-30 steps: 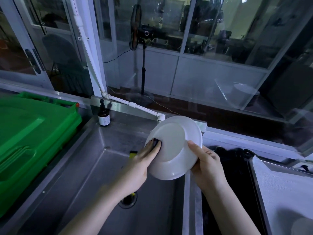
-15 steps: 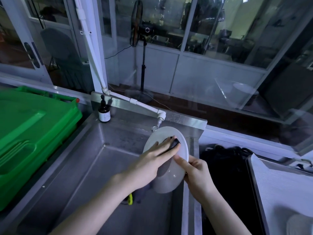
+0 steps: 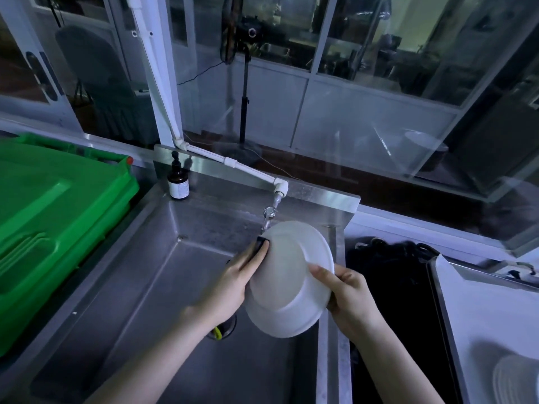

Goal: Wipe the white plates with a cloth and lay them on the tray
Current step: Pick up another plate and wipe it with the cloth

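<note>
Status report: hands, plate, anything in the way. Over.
Left hand presses dark cloth against plate, left edge. Right hand grips plate's right rim, plate tilted over sink. Tap close above plate's top edge.

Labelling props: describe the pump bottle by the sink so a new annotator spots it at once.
Find the steel sink, then its far left corner next to the big green bin lid. The dark brown pump bottle stands upright there: black pump, pale label, the only bottle around.
</note>
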A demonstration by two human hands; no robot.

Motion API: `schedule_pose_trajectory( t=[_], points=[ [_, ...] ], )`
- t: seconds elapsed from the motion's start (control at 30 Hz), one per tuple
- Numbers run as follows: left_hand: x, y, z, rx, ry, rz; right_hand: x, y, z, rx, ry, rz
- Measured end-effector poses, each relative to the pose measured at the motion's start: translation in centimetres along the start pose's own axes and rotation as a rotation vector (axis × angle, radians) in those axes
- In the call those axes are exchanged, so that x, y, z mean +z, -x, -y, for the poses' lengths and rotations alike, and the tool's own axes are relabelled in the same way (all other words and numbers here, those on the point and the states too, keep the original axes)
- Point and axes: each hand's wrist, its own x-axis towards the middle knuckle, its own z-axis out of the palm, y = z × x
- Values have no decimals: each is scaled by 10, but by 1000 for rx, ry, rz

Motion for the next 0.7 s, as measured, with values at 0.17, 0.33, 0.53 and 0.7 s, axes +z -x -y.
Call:
schedule_pose_trajectory(
  t=[0.17, 0.33, 0.53, 0.7],
  points=[
    [26, 31, 35, -118, 110, 120, 1, -3, -24, 41, 68, -113],
    [44, 35, 48, -180, 130, 141, 6, -8, -47, -6, 247, -184],
    [44, 22, 46, -323, 201, 120, 10, -13, -60, -1, 450, -225],
    [16, -3, 14, -403, 475, -65, 20, -16, -63, -52, 699, -248]
  ],
)
